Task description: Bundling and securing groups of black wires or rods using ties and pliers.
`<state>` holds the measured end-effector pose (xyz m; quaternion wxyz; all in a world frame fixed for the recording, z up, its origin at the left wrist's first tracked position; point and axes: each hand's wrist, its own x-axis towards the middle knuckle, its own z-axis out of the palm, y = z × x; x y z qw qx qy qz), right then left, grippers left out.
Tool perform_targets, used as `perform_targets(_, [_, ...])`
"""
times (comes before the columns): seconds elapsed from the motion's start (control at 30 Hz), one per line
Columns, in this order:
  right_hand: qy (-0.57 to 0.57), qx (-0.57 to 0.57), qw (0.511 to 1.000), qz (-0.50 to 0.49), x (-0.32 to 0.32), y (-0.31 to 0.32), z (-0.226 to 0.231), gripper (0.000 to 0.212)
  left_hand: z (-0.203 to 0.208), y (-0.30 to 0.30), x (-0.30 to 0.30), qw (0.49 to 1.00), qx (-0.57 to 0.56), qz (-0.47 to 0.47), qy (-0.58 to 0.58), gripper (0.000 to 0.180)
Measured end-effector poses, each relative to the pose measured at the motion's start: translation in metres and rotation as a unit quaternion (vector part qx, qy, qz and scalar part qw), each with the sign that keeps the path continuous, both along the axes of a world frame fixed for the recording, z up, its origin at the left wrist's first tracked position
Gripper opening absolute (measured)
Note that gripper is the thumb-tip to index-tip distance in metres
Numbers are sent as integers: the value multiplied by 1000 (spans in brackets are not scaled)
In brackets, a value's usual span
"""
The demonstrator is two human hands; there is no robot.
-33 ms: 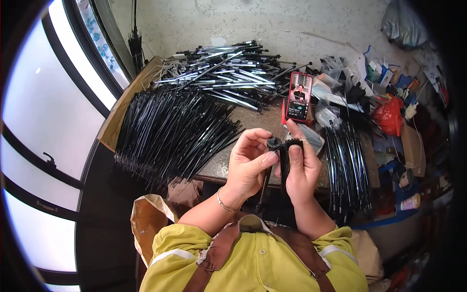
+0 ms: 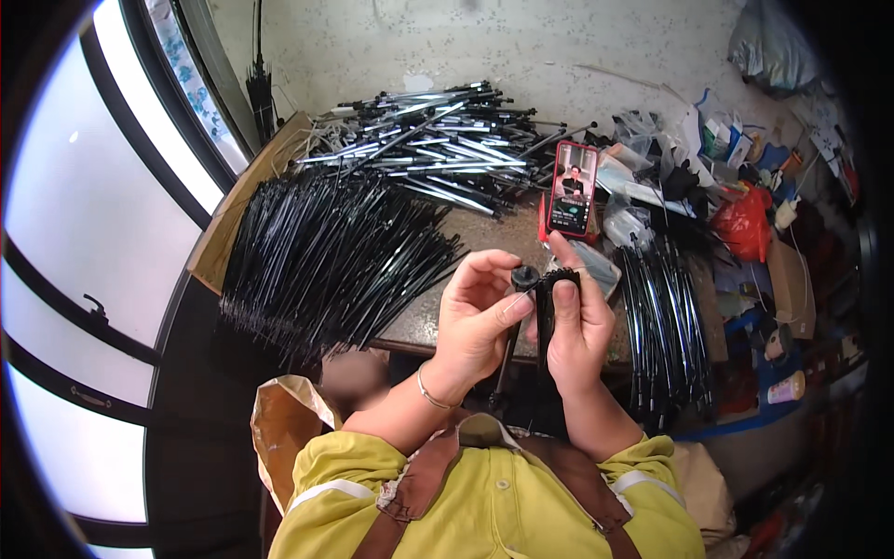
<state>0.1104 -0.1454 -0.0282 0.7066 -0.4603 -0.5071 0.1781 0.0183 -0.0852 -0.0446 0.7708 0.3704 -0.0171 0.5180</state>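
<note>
And there's the red-cased phone (image 2: 572,200), screen lit! Right of that phone, a bright red plastic bag (image 2: 742,224); higher beyond it, a silvery bag (image 2: 771,47); far left of the phone, white door panes (image 2: 84,177)!

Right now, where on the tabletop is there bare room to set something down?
The main bare patch of tabletop lies between the dark rods, the silvery rods, the phone and the left hand. It is crowded right of the phone, with plastic bags and another rod bundle.

Left-hand grip (image 2: 473,306): fingers (image 2: 489,259) curled, thumb (image 2: 509,309) extended inward
Right-hand grip (image 2: 581,324): thumb (image 2: 565,303) upright, forefinger (image 2: 563,250) raised
Forearms (image 2: 396,410): converging upward
</note>
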Motion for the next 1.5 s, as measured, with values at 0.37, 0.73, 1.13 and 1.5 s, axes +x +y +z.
perform_targets(0.37, [-169, 189, 956, -145, 1, 13, 43, 37, 54, 14, 16, 937, 294, 188, -29, 34])
perform_targets(0.73, [-182, 158, 957, -162, 9, 28, 33, 35, 46, 47, 31, 960, 276, 23, 30, 32])
perform_targets(1.13, [33, 185, 977, -99, -6, 51, 29, 32, 51, 48, 30, 993, 115, 20, 5, 37])
perform_targets(1.5, [65, 173, 983, 1, 12, 56, 16, 26, 56, 55, 18, 979, 199, 29, 27, 29])
